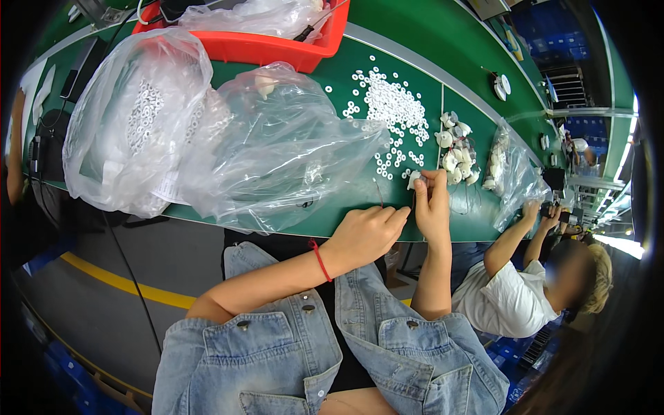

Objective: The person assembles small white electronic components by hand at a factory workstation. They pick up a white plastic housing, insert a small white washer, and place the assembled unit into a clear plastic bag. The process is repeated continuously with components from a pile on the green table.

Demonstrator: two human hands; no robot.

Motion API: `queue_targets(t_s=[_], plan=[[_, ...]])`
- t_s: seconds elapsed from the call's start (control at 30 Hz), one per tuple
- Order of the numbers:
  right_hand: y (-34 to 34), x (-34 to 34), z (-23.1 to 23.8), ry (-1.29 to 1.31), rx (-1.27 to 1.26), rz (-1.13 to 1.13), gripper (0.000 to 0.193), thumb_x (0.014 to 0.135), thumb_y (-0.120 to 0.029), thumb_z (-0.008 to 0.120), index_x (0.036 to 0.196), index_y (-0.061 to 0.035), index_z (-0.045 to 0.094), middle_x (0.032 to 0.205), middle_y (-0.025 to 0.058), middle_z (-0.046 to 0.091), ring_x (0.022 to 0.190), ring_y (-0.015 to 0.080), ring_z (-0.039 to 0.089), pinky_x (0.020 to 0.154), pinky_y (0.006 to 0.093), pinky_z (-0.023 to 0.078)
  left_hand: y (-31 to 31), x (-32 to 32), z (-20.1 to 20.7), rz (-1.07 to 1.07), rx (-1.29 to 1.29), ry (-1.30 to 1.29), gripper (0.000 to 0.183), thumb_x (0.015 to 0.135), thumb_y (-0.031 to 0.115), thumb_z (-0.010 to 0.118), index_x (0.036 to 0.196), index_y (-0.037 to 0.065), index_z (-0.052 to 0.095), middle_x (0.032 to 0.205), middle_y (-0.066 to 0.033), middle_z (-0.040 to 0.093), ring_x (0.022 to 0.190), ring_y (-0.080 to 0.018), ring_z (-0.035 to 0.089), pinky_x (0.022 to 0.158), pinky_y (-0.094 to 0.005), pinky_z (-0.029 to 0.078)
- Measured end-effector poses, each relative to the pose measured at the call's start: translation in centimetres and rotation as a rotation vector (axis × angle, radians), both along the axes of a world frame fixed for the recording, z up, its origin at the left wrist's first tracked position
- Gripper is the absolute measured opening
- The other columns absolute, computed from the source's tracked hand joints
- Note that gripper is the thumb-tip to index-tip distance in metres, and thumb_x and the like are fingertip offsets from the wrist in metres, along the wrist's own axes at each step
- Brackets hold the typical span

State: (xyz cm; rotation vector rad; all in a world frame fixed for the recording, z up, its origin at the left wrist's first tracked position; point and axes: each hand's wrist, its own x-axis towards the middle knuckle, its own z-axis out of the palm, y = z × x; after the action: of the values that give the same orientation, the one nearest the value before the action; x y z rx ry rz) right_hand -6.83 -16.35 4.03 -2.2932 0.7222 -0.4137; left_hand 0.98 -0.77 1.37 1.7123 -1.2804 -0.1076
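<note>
Between the thumb and fingers of my right hand [433, 207] is a small white plastic part with wires [413, 180], held just above the near edge of the green bench. My left hand [370, 235], a red cord round its wrist, is closed beside it, its fingertips close to the right hand. A thin wire [380, 192] with a pale tip sticks out past the left knuckles; the fingers seem closed on it, though they hide most of it. Beyond both hands lie many loose white rings [394, 104]. Several similar white wired parts [456, 155] sit in a cluster to the right.
Large clear plastic bags, one with white rings [145, 114] inside, cover the bench's left half. Behind them stands a red bin [256, 47] holding plastic and a dark-handled tool. Another clear bag [515, 180] of parts lies at right, near a co-worker in a white shirt [508, 297].
</note>
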Motion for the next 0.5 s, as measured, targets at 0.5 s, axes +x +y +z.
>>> queue_targets(t_s=[0.5], plan=[[0.24,-0.06,-0.17,0.043,-0.051,0.000,0.019,0.096,-0.008,0.060,0.104,0.0027,0.046,0.069,0.0110,0.055,0.057,0.0159,0.050,0.051,0.0303,0.039,0.14,0.00,-0.46,-0.020,-0.021,-0.002,0.021,0.085,0.015,0.067,0.103,0.002,0.067,0.071,-0.0022,0.063,0.063,-0.0162,0.064,0.056,-0.0295,0.053]])
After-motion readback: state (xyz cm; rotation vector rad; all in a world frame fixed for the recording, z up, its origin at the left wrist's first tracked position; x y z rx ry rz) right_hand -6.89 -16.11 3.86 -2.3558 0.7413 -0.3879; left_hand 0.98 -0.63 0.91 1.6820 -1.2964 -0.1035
